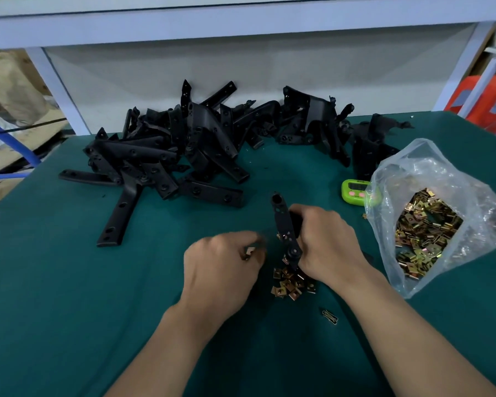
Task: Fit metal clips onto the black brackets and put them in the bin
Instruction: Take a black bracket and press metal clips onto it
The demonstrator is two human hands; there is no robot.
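**Clip going onto bracket, mid-tabletop**

Right hand (328, 245) has its grip clamped on a black bracket (284, 227), held upright-tilted over the green tabletop (55, 296). Left hand (222, 270) pinches a small metal clip (250, 251) between fingertips, just beside the bracket's lower end; fingers blurred, so exact contact with the bracket can't be told. Loose clips (291, 283) lie in a small heap under both hands. Clear plastic bag (430, 179) of more clips sits to the right, open. Green timer (355, 189) just behind the bag's left edge. Big pile of black brackets (166, 150) along the far side of the tabletop. Small dark piece (330, 315) lies near the right forearm.
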